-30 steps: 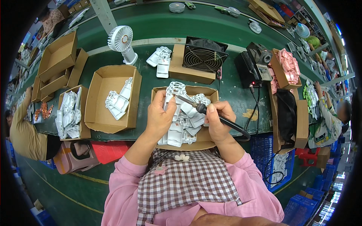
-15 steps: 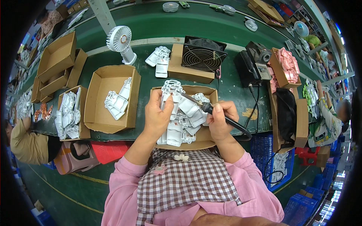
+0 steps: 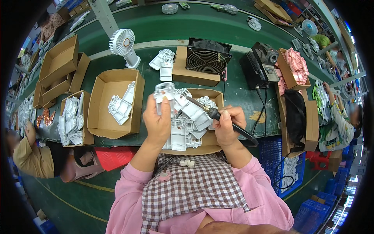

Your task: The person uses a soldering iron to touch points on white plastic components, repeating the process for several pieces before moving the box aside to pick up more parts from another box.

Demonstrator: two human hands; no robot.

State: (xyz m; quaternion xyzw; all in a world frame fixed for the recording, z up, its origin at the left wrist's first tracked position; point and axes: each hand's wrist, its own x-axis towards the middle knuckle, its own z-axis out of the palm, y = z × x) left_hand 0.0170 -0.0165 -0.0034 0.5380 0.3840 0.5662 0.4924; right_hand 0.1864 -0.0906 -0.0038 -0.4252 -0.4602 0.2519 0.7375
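- Above the left side of a cardboard box [image 3: 212,147], the left hand [image 3: 157,121] holds up a white plastic piece [image 3: 164,93], its outline blurred; more loose white pieces [image 3: 180,137] are heaped in the box, just beside and below it.
- That left hand is closed in a pinch, thumb laid over the near face and fingers curled at the side and behind. With so little of the piece gripped, it could twist or slip onto the heap if pushed sideways.
- The right hand [image 3: 229,124] is curled round what looks like a soldering iron [image 3: 213,113], held much like a pen, thumb and forefinger close behind the collar.
- The metal tip [image 3: 189,98] points up and leftward, toward the held piece and the left thumb. Assuming it is hot, an overreach could burn that thumb or melt the plastic.
- Pieces also lie under and around the metal shaft. A dip of the right wrist might scorch one; whether the tip touches anything cannot be told from this angle.
- Behind the right hand a black cord [image 3: 245,133] bends away over the tabletop [image 3: 238,93]. Should it snag at the edge, the tip could be jerked off line.
- Both forearms, in pink sleeves [image 3: 132,183], slant inward from the lower edge. The wrists sit near the box's front corners, the left hand more upright, the right one leaning inward, the two well apart.
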